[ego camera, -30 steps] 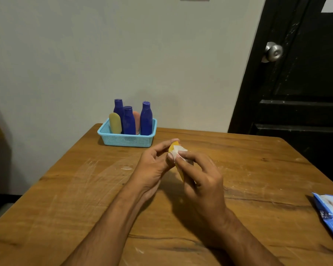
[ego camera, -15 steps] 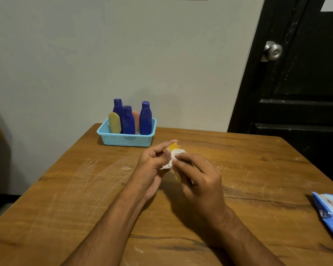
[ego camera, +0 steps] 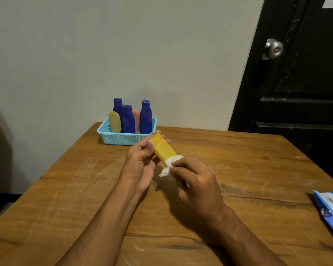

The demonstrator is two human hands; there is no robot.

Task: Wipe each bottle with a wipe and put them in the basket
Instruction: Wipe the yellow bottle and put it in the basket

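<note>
Wiping yellow bottle point(ego camera: 162, 149): left hand point(ego camera: 140, 162) gripping it, right hand point(ego camera: 195, 181) pinching wipe point(ego camera: 170, 163). Next, probably into basket point(ego camera: 121, 138).

This looks like a room in a home. A scratched, worn brown wooden table point(ego camera: 238, 169) stands against a plain pale painted wall point(ego camera: 104, 54). Beyond the table's far right corner is a black panelled door point(ego camera: 306, 93) with a round silver metal knob point(ego camera: 274, 48), the household kind.
</note>
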